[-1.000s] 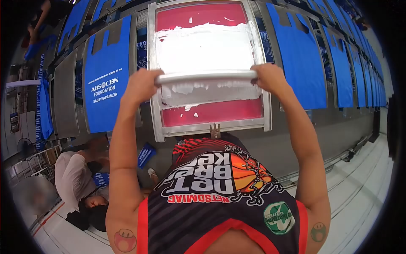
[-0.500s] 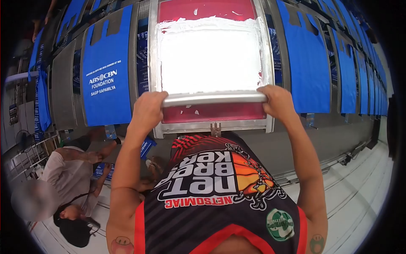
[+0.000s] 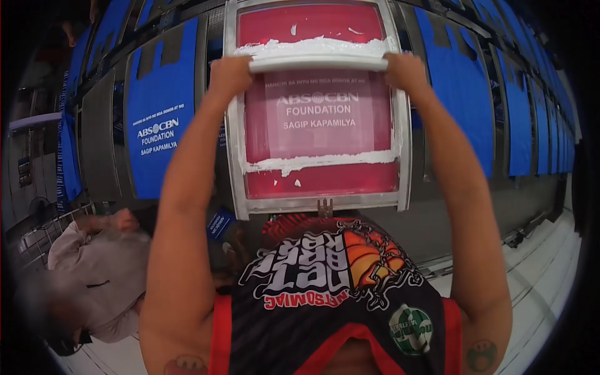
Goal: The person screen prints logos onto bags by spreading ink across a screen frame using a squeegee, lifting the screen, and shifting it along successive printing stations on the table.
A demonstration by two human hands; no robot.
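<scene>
My left hand (image 3: 230, 76) and my right hand (image 3: 405, 71) are wrapped around the two ends of a long squeegee (image 3: 319, 63). It lies across the upper part of a screen printing frame (image 3: 237, 137) with a red mesh (image 3: 325, 181). White ink (image 3: 294, 47) is heaped along the squeegee's far side, and a strip of ink (image 3: 325, 162) crosses the mesh lower down. Between them, white lettering (image 3: 319, 109) reading "ABS-CBN Foundation Sagip Kapamilya" shows through the screen. The squeegee's blade is hidden under its handle.
Blue fabric bags (image 3: 164, 125) lie on grey boards to the left, one with white print. More blue bags (image 3: 459, 94) line the right side. Another person (image 3: 103, 269) is at the lower left, near a small blue piece (image 3: 220, 223). A metal clip (image 3: 324, 208) sits at the frame's near edge.
Both hands have pushed the squeegee from the near end to the far end of the screen. The white ink covering the middle has moved away with it, exposing the lettering.
</scene>
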